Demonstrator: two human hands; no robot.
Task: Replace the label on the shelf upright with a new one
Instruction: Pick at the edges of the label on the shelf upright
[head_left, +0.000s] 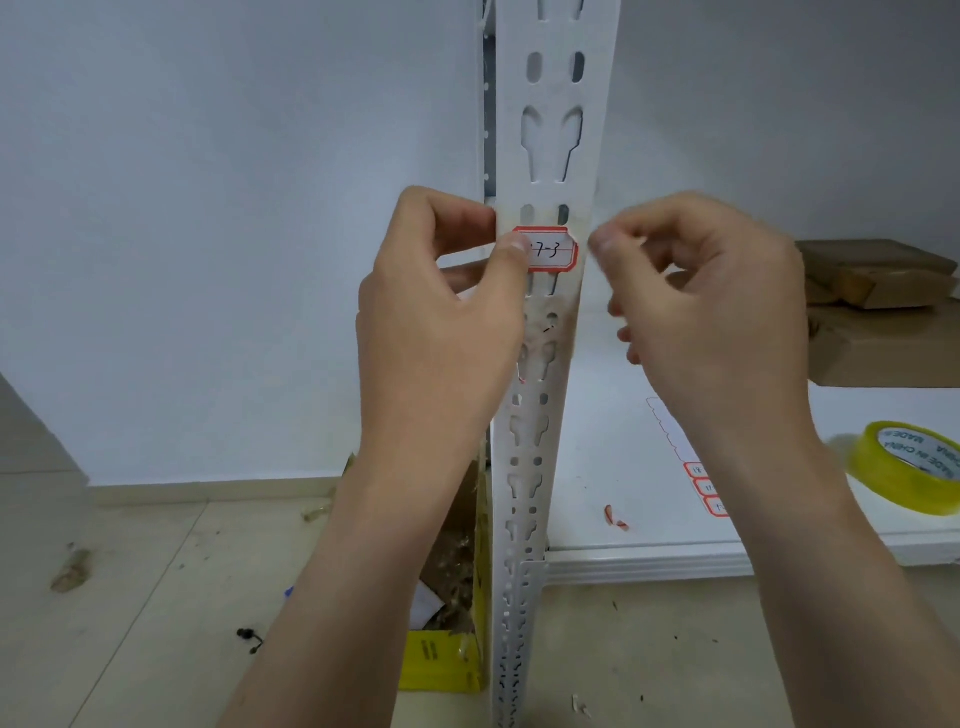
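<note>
Left hand (441, 312) pinches label (553, 250); long axis horizontal.

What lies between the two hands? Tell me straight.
In the head view, the white shelf upright stands between the left hand and right hand, carrying the red-bordered label; the left thumb touches its left end.

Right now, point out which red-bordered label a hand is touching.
The handwritten label on the shelf upright, under the thumb of the left hand. The other labels lie untouched on the shelf.
</note>
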